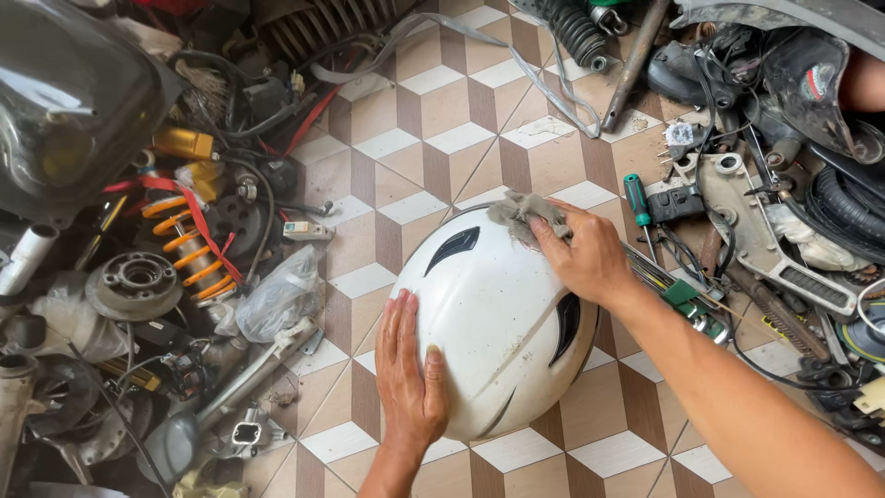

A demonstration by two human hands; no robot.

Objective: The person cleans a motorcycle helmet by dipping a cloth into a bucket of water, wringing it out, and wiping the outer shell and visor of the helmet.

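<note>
1. Helmet (498,323): white, domed, with dark vent slots; sat on the tiled floor (415,138) at centre, between two heaps of parts.
2. Left hand (410,373): lay open, palm flat against the helmet's near left side, fingers spread upward.
3. Right hand (585,258): fingers closed on a grey rag (521,214), pressing it to the helmet's upper edge.
4. Screwdriver (638,207): green handle, lay just right of the right hand.
5. Spring (189,249): orange coil, lay among the left heap, well apart from the helmet.
6. Plastic bag (281,295): clear, crumpled, near the helmet's left.
</note>
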